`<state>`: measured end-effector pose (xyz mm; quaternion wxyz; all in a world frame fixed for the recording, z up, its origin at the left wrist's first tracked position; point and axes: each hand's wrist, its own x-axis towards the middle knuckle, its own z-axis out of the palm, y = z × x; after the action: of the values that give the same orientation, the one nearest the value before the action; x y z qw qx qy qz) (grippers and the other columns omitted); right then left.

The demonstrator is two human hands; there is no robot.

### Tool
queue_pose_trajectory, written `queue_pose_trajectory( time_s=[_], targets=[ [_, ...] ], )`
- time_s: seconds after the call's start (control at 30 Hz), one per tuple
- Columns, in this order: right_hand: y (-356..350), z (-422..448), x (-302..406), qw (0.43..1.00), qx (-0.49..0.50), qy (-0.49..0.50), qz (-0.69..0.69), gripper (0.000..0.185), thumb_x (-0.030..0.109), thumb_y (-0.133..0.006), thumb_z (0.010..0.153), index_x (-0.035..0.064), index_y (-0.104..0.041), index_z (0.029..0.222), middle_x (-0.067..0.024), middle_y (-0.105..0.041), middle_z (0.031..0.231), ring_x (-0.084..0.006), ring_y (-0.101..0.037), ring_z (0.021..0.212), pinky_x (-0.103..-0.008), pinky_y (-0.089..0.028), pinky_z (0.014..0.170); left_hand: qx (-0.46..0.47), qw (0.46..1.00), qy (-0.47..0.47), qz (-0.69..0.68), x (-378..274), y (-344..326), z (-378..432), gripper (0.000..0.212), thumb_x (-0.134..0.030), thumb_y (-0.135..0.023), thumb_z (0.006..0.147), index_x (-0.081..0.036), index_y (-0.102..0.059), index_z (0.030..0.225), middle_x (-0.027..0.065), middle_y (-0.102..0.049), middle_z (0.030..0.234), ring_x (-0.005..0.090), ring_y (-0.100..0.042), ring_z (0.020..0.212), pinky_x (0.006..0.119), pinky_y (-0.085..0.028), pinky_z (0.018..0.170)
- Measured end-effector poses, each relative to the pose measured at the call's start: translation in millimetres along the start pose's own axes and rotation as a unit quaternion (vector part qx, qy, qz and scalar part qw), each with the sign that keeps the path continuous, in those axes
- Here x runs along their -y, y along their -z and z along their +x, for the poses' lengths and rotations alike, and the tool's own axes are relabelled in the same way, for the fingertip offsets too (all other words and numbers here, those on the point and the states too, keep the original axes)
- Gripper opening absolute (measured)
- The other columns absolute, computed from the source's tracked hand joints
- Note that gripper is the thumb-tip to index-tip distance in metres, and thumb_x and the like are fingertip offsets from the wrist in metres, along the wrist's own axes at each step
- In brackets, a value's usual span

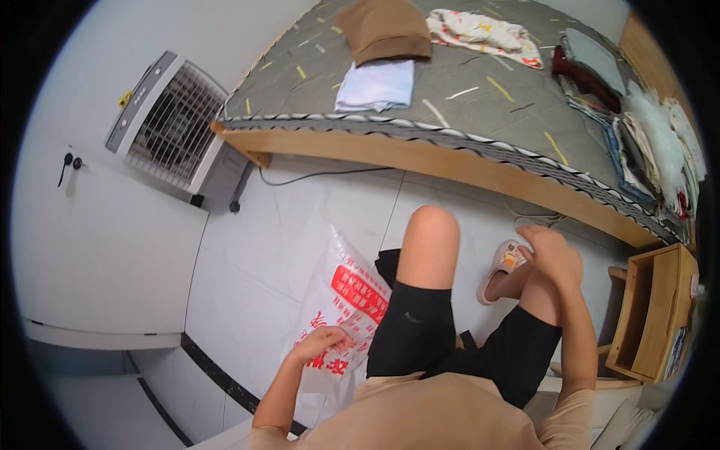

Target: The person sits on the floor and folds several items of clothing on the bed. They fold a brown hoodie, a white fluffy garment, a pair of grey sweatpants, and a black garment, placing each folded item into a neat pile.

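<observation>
My left hand (325, 342) hovers over or touches a white plastic bag (360, 259) with red printed writing. Its fingers are bent, and whether they pinch the film cannot be made out. The bag stands or lies on the floor against my left leg, its top corner pointing towards the bed. My right hand (544, 252) rests by my right knee, fingers a little apart and holding nothing. Below it a pink clog (488, 287) with charms shows on my right foot. Ahead on the bed lie a folded brown garment (388, 34) and a folded pale blue garment (376, 85).
A patterned white cloth (484, 35) and piles of folded clothes (635, 140) lie on the grey quilted bed (478, 109). An air cooler (174, 121) stands by the white door (107, 242). A cable (320, 175) runs under the bed. At right is a wooden nightstand (655, 309).
</observation>
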<state>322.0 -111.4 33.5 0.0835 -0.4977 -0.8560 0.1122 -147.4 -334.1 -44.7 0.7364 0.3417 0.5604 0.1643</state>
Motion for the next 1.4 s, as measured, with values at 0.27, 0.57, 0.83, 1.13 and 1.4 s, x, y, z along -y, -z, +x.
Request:
queue_pose_trajectory(
  time_s=[0.27, 0.57, 0.83, 1.13, 1.4],
  targets=[
    [8, 17, 13, 0.995, 0.058, -0.064, -0.046, 0.03, 0.015, -0.062, 0.074, 0.005, -0.059, 0.102, -0.0137, -0.061, 0.101, -0.033, -0.056, 0.094, -0.0386, -0.045, 0.081, -0.093, 0.974, -0.098, 0.182, 27, -34, 48, 0.028, -0.016, -0.042, 0.091, 0.0, -0.057, 0.11, 0.0148, -0.062, 0.1, 0.0242, -0.059, 0.094, 0.033, -0.045, 0.083],
    [14, 68, 25, 0.993, 0.078, -0.041, -0.074, 0.031, 0.013, -0.062, 0.074, 0.0057, -0.06, 0.105, -0.0153, -0.061, 0.099, -0.0327, -0.057, 0.092, -0.0377, -0.045, 0.08, -0.194, 0.845, -0.174, 0.467, 122, -12, 320, 0.024, -0.016, -0.058, 0.074, -0.004, -0.059, 0.094, 0.0179, -0.056, 0.104, 0.0317, -0.055, 0.097, 0.044, -0.046, 0.077],
    [-2, 51, -12, 0.982, 0.125, -0.13, -0.063, 0.034, 0.012, -0.064, 0.074, 0.0059, -0.058, 0.108, -0.0154, -0.06, 0.102, -0.0348, -0.056, 0.095, -0.0381, -0.045, 0.081, -0.386, 0.854, 0.107, 0.332, 84, 17, 297, 0.06, -0.04, -0.065, 0.074, 0.002, -0.047, 0.114, 0.0212, -0.053, 0.111, 0.0329, -0.055, 0.1, 0.042, -0.045, 0.084],
    [-3, 64, -15, 0.972, 0.157, -0.153, -0.086, 0.04, 0.011, -0.063, 0.073, 0.0055, -0.056, 0.112, -0.014, -0.059, 0.106, -0.0331, -0.055, 0.097, -0.0382, -0.044, 0.084, -0.46, 0.774, 0.231, 0.369, 77, -15, 339, 0.057, -0.039, -0.072, 0.066, -0.003, -0.053, 0.106, 0.0132, -0.051, 0.109, 0.0291, -0.039, 0.113, 0.055, -0.037, 0.086],
    [5, 69, -8, 0.982, 0.123, -0.139, -0.043, 0.039, 0.012, -0.063, 0.074, 0.0052, -0.056, 0.111, -0.0147, -0.06, 0.105, -0.0336, -0.055, 0.096, -0.0383, -0.044, 0.083, -0.399, 0.874, 0.135, 0.244, 70, -10, 334, 0.046, -0.029, -0.061, 0.071, 0.0, -0.054, 0.106, 0.0186, -0.061, 0.101, 0.0345, -0.055, 0.099, 0.056, -0.031, 0.092]
  ],
)
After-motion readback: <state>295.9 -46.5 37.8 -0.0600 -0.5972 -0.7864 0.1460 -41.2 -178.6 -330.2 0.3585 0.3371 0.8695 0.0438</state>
